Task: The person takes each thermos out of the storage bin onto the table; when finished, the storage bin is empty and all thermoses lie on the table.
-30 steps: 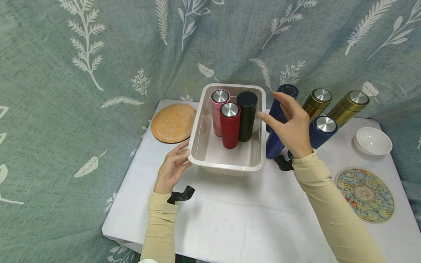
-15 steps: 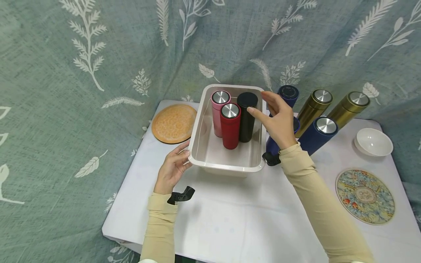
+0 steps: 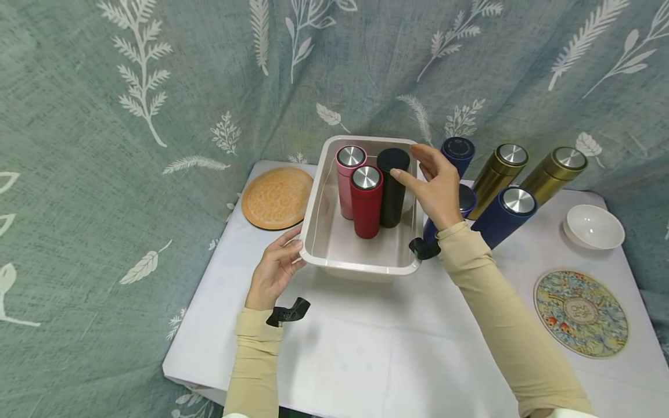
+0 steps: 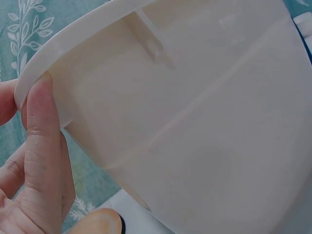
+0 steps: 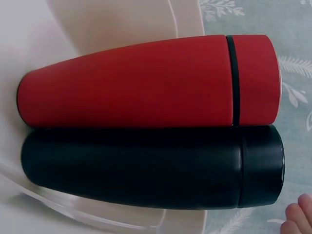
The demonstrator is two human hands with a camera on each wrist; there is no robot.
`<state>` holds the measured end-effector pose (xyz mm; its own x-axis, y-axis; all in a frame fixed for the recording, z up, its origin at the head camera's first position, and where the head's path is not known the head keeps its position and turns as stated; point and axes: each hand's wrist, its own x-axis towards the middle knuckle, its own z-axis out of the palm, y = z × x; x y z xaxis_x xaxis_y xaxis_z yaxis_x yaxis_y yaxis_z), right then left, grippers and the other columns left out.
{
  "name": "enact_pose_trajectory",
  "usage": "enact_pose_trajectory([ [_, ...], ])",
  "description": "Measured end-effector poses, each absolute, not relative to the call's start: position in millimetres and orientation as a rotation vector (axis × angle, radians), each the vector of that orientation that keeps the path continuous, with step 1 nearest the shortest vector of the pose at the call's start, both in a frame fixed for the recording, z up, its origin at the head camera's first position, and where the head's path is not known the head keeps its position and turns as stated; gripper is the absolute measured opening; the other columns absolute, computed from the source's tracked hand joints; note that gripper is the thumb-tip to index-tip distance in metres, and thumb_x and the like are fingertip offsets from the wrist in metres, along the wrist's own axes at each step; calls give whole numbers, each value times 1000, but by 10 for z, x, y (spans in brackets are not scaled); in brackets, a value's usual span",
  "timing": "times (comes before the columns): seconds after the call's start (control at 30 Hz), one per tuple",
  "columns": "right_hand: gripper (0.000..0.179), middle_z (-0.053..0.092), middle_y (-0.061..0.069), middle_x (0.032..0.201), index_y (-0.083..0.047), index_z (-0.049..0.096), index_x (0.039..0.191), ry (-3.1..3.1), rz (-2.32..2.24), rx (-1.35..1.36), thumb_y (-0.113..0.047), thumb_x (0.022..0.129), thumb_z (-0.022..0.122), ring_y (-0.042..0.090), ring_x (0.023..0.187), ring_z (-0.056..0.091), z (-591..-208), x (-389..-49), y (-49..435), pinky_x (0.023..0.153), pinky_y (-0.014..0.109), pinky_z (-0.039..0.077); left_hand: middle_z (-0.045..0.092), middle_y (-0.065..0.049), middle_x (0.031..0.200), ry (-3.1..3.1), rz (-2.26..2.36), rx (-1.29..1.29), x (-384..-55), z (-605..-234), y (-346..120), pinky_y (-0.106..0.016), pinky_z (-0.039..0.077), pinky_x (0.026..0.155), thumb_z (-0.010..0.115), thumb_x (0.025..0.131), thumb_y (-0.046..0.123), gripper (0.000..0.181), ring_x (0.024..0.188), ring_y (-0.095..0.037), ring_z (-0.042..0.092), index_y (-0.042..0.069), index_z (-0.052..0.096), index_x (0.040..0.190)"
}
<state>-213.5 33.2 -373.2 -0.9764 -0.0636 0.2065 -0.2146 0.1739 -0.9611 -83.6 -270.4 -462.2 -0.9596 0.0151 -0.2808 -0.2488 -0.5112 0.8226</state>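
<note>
An off-white plastic tub (image 3: 360, 267) holds three upright thermos bottles: a pink one (image 3: 345, 183), a red one (image 3: 367, 206) and a black one (image 3: 394, 200). My left hand (image 3: 273, 268) grips the tub's near left corner; the left wrist view has its thumb and a finger on opposite sides of the rim. Beside the black bottle, my right hand (image 3: 436, 187) reaches over the tub's right rim with thumb and fingers spread, the thumb tip overlapping the cap's edge. In the right wrist view, its fingertips (image 5: 298, 217) appear apart from the black cap.
Right of the tub stand several more bottles: blue ones (image 3: 504, 215), partly hidden by my right hand, and gold ones (image 3: 556, 171). A white bowl (image 3: 593, 226) and a patterned round mat (image 3: 580, 313) lie farther right. An orange round board (image 3: 277, 197) sits left.
My right hand has moved left from over the blue bottles to the black bottle's cap. My left hand keeps its grip on the tub.
</note>
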Motion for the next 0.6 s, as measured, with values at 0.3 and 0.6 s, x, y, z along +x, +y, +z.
enact_pose_trajectory([
  [0.3,73,53,9,151,-13,50,146,-2502,1798,284,-22,82,84,22,144,46,-3777,-2260,309,121,31,37,71,1,99,1460,2589,-326,-837,-4627,-2700,-21,60,72,48,101,-2,39,90,-10,70,7,50,139],
  [0.6,79,49,9,155,-12,47,149,-2598,1725,320,-16,80,85,26,145,45,-3812,-2364,304,122,34,37,70,1,96,1432,2601,-325,-842,-4626,-2692,-21,60,72,47,100,-4,43,89,-10,69,4,46,143],
])
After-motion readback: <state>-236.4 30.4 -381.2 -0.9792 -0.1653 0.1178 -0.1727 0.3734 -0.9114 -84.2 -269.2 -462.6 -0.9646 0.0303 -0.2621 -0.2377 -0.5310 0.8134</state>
